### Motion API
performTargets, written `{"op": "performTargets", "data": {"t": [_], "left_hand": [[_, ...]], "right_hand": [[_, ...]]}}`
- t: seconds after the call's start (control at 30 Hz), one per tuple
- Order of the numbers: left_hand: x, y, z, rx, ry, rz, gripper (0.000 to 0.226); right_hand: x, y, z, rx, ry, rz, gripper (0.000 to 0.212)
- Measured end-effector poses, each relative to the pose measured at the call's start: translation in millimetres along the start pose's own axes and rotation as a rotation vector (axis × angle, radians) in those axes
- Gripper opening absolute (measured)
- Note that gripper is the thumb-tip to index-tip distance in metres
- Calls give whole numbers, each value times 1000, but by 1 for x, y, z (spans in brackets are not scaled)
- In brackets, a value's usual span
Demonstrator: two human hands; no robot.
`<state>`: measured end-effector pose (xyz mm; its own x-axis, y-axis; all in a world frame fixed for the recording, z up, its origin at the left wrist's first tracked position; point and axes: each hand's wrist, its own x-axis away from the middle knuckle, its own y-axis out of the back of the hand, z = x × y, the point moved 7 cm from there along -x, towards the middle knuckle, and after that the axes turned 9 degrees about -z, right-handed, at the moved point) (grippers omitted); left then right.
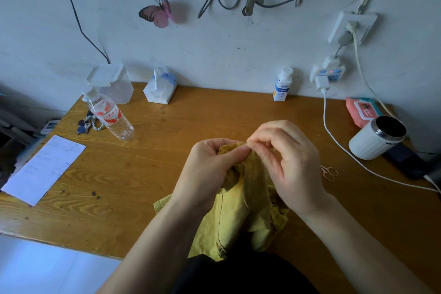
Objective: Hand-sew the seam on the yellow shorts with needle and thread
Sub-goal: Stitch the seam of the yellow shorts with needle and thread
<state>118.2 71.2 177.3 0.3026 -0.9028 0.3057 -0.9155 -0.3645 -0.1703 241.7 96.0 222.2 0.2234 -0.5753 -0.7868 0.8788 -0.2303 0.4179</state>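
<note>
The yellow shorts (pixel 241 212) are bunched up over the near edge of the wooden table (pixel 152 157), hanging toward my lap. My left hand (pixel 210 169) grips a raised fold of the fabric from the left. My right hand (pixel 286 162) meets it from the right, thumb and forefinger pinched together at the top of the fold, touching the left fingertips. The needle is too small to make out between those fingers. A faint thread line seems to run down the cloth below the right hand.
Small gold scissors (pixel 329 172) lie just right of my right hand. A white mug (pixel 377 137), a phone (pixel 405 160) and a white charging cable (pixel 338 143) are at the right. A water bottle (pixel 109 114), keys (pixel 86 124), paper (pixel 45 167), tissue pack (pixel 160 87) sit left and back.
</note>
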Motion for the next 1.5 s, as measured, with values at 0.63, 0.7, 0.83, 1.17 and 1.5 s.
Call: {"op": "performTargets", "data": {"t": [0.63,0.7,0.83,1.17,1.5], "left_hand": [[-14,13,15,64,39,-41,6],[-18,21,16,154,70,-61,7],[-24,32,15,275,79,-97,16],[-36,60,17,328,97,-244,18],[-49,93,26,370,149,-468,16]], "right_hand": [[5,-7,-38,-928,-938,-216,22],[5,-4,-42,-1051,-1037,-263,21],[1,14,-46,-1134,-1058,-343,23],[7,52,-73,-1137,-1074,-542,15],[18,53,-90,-1126,-1146,-619,26]]}}
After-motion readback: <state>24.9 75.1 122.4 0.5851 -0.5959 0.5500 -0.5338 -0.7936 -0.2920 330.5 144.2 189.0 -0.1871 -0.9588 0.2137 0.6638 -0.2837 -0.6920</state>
